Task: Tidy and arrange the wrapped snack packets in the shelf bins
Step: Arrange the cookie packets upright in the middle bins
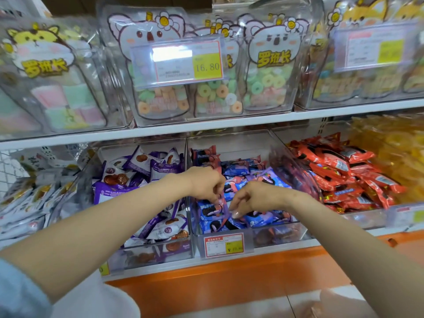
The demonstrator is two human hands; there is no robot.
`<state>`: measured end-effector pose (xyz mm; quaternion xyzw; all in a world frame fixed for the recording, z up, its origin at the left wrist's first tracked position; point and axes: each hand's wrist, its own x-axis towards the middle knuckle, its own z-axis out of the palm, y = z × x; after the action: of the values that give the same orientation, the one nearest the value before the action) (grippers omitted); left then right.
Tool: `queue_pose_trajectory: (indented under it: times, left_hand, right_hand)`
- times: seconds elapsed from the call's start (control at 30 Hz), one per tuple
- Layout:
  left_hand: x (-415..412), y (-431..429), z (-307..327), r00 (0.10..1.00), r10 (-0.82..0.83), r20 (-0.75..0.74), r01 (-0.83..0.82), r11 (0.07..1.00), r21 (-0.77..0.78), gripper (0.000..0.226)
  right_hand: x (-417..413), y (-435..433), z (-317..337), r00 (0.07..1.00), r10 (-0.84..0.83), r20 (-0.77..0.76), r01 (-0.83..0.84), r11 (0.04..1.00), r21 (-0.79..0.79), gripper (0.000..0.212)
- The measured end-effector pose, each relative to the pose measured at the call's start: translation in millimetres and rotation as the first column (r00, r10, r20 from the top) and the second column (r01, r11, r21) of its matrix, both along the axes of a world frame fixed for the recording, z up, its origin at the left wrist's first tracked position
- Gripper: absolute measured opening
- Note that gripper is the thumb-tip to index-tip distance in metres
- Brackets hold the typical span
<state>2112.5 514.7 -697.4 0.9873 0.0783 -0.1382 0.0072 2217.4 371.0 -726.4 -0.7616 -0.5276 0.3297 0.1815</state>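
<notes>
Both my hands reach into the middle clear bin [250, 228], which holds several blue and pink wrapped snack packets [259, 218]. My left hand [206, 183] has its fingers curled down and pinches the top edge of a blue packet [210, 211] near the bin's left wall. My right hand [252, 196] is beside it, fingers curled, its fingertips pinching the pink edge of the same or a neighbouring packet. The exact grip is partly hidden by the fingers.
A bin of purple and white packets [142, 180] is on the left, and a bin of red packets [344, 175] on the right. Yellow packets [394, 152] lie far right. Above, a shelf carries clear boxes of candy bags [215, 92] with a price tag [176, 63]. An orange base [229, 281] runs below.
</notes>
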Motion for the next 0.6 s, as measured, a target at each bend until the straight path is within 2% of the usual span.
queue_pose_trajectory:
  times: [0.13,0.23,0.3,0.37,0.43,0.53,0.6]
  left_hand:
    - [-6,0,2,0.995,0.046,0.087,-0.030,0.984,-0.176,0.026]
    - [-16,3,5,0.974,0.119,0.193,-0.051,0.944,-0.327,0.020]
    - [-22,4,7,0.943,0.199,0.266,-0.057,0.886,-0.461,0.018]
    - [-25,3,8,0.918,0.275,0.286,-0.067,0.818,-0.571,0.025]
    - [-23,-1,5,0.915,0.297,0.273,-0.090,0.811,-0.578,0.040]
    - [-13,-16,-2,0.935,0.278,0.218,-0.124,0.837,-0.532,0.057]
    - [-5,-27,-7,0.951,0.241,0.196,-0.120,0.867,-0.483,0.057]
  right_hand:
    - [-16,4,-14,0.978,0.115,0.176,-0.105,0.992,-0.066,0.028]
    - [-17,5,-18,0.972,0.109,0.207,-0.103,0.994,-0.041,0.031]
    - [-11,2,-9,0.990,-0.006,0.142,-0.001,0.999,0.052,0.032]
    - [0,-1,1,0.985,-0.172,-0.035,0.175,0.967,0.185,0.021]
    - [10,-6,6,0.951,-0.255,-0.173,0.293,0.922,0.254,0.018]
    - [16,-11,5,0.933,-0.208,-0.294,0.286,0.923,0.257,0.009]
    - [17,-12,1,0.930,-0.190,-0.314,0.276,0.926,0.256,0.010]
